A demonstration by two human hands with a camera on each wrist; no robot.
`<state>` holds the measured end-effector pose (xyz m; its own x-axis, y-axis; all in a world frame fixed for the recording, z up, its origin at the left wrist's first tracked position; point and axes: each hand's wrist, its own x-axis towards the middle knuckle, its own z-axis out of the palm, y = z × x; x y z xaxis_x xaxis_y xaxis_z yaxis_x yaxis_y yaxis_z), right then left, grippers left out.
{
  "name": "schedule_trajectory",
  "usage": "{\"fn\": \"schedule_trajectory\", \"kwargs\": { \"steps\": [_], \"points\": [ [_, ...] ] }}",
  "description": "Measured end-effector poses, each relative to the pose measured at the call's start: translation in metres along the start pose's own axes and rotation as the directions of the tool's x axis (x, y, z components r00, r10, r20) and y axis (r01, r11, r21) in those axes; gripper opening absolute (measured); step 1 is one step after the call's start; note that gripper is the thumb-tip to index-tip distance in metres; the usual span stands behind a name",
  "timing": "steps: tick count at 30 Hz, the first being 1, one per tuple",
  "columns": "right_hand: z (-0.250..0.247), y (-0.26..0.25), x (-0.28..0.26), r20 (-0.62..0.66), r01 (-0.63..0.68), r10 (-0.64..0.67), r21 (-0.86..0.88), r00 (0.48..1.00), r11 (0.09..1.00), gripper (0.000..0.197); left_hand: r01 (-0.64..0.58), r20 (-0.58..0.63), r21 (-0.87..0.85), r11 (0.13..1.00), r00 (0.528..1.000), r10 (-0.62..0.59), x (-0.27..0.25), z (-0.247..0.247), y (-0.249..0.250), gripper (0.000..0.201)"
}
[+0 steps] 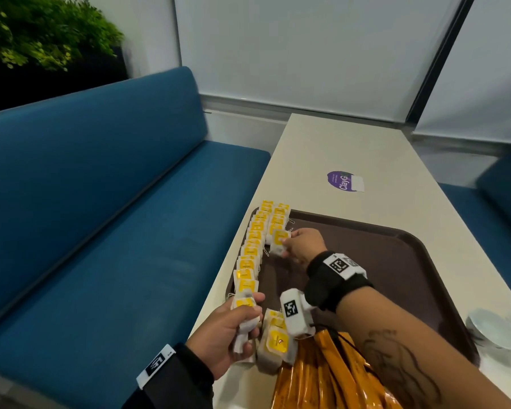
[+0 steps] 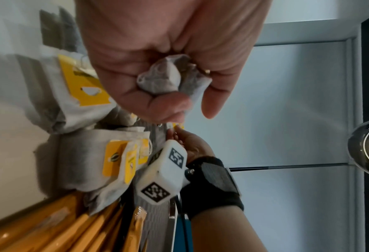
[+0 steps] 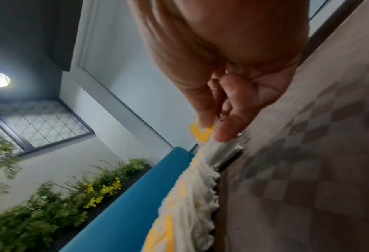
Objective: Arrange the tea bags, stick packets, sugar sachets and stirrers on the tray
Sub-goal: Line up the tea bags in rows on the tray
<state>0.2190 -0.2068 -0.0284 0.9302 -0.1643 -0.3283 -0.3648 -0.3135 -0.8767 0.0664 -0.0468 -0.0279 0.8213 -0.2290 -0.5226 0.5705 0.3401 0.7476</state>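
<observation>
The right hand pinches 1 tea bag by its yellow tag and paper top, setting it at the near end of a second, shorter row beside the long row of tea bags that runs along the left edge of the brown tray. The left hand is clenched round a small bunch of spare tea bags at the tray's near left corner. Loose tea bags and orange stick packets lie at the table's near edge. These bags look light, soft and easily crumpled, with thin strings likely to snag; the stiff tag seems the safest place to hold.
</observation>
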Motion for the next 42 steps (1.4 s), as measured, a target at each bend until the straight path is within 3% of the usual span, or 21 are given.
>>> {"fn": "schedule_trajectory", "kwargs": {
  "steps": [3, 9, 11, 13, 15, 18, 21, 26, 29, 32, 35, 42],
  "points": [
    [0.008, 0.001, 0.024, 0.042, -0.028, 0.033, -0.132, 0.999, 0.991, 0.026, 0.007, 0.013, 0.006, 1.000, 1.000, -0.007, 0.001, -0.001, 0.002, 0.025],
    [0.015, -0.003, 0.042, 0.021, -0.060, 0.065, -0.176, 0.998, 0.982, 0.023, 0.020, 0.046, 0.006, 1.000, 0.999, -0.020, 0.002, -0.005, 0.004, 0.025],
    [0.017, -0.002, 0.043, 0.019, -0.052, 0.057, -0.214, 0.998, 0.975, 0.014, 0.027, 0.056, 0.006, 1.000, 0.998, -0.027, 0.003, -0.006, 0.004, 0.027],
    [0.015, -0.003, 0.044, 0.030, -0.064, 0.078, -0.325, 0.996, 0.944, 0.020, 0.039, 0.069, 0.001, 0.999, 0.997, -0.039, 0.004, -0.006, 0.005, 0.029],
    [0.012, -0.010, 0.038, 0.074, -0.050, 0.071, -0.261, 0.995, 0.964, 0.014, 0.054, 0.079, 0.002, 0.999, 0.995, -0.054, 0.004, -0.007, 0.005, 0.032],
    [0.001, -0.013, 0.017, 0.082, -0.014, 0.023, -0.101, 0.996, 0.995, 0.015, 0.059, 0.084, 0.007, 0.998, 0.995, -0.059, 0.005, -0.008, 0.007, 0.035],
    [-0.011, -0.023, -0.018, 0.208, 0.012, -0.020, 0.038, 0.978, 0.999, 0.016, 0.055, 0.088, -0.018, 0.998, 0.995, -0.054, 0.003, -0.004, 0.009, 0.032],
    [-0.028, -0.028, -0.095, 0.436, 0.254, -0.157, -0.174, 0.886, 0.951, 0.009, 0.059, 0.096, -0.074, 0.995, 0.994, -0.052, 0.001, 0.004, 0.009, 0.040],
    [-0.028, -0.017, -0.125, 0.481, 0.247, -0.115, -0.221, 0.869, 0.944, 0.014, 0.046, 0.076, -0.054, 0.997, 0.996, -0.042, 0.000, 0.007, 0.009, 0.043],
    [-0.024, -0.001, -0.138, 0.426, 0.216, -0.104, -0.223, 0.899, 0.951, 0.022, 0.044, 0.076, -0.041, 0.998, 0.996, -0.041, -0.001, 0.011, 0.006, 0.048],
    [-0.023, 0.008, -0.149, 0.349, 0.179, -0.127, -0.121, 0.928, 0.976, 0.029, 0.040, 0.067, -0.029, 0.999, 0.997, -0.038, -0.003, 0.013, 0.002, 0.052],
    [-0.019, 0.017, -0.158, 0.292, 0.124, -0.114, -0.016, 0.950, 0.992, 0.021, 0.036, 0.030, 0.041, 0.999, 0.999, -0.037, -0.008, 0.017, -0.003, 0.049]
  ]
}}
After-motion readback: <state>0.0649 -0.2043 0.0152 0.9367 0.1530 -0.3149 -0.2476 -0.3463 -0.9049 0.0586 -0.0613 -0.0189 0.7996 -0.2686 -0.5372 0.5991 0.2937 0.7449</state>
